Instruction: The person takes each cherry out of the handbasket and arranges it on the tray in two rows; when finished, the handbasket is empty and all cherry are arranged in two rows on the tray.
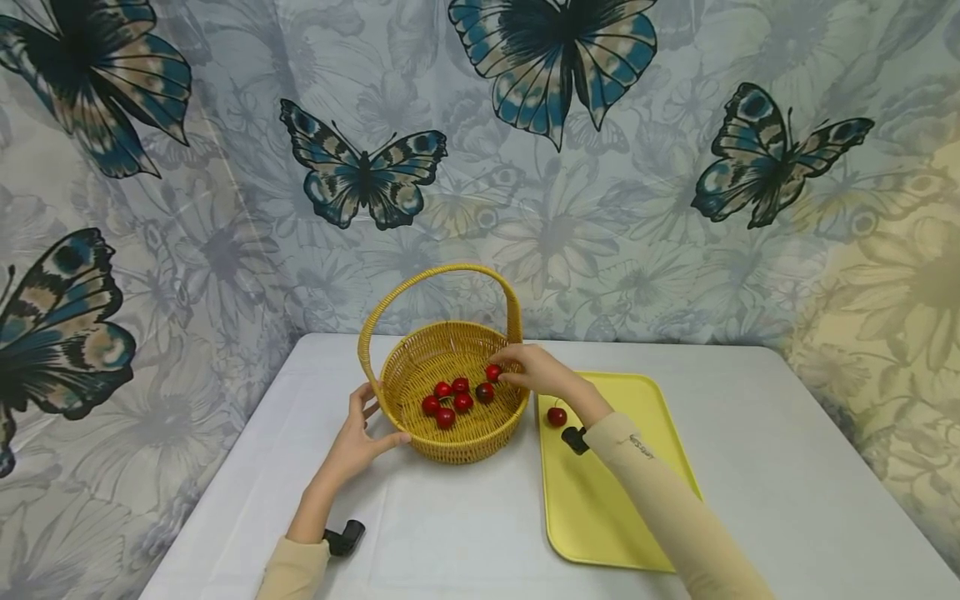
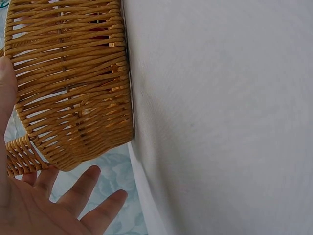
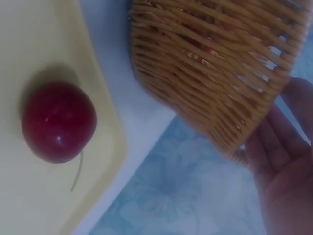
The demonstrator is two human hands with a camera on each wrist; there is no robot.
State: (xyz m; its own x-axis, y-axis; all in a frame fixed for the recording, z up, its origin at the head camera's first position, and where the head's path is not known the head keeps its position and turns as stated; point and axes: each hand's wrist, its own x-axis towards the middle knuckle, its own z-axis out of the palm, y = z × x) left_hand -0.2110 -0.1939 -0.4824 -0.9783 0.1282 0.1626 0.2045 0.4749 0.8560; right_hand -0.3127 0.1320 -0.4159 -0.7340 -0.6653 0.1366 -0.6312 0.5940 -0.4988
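Note:
A yellow wicker basket (image 1: 468, 451) with a tall arched handle stands on the table, several red cherries (image 1: 446, 417) inside it. My left hand (image 1: 360, 437) is at the basket's left side. Its thumb touches the front rim and its spread fingers lie by the handle's base; the left wrist view shows these fingers (image 2: 80, 188) fairly straight. Over the right rim, my right hand (image 1: 536, 371) pinches a cherry (image 1: 493, 372) inside the basket. The basket wall (image 3: 210, 73) hides those fingertips in the right wrist view. One more cherry (image 1: 557, 416), with a stem, lies on the yellow tray (image 1: 622, 500).
The tray lies just right of the basket, under my right forearm. A white cloth (image 1: 450, 533) covers the table (image 1: 795, 467). Behind it hangs a floral backdrop (image 1: 600, 275) with large butterflies, close to the table's back edge.

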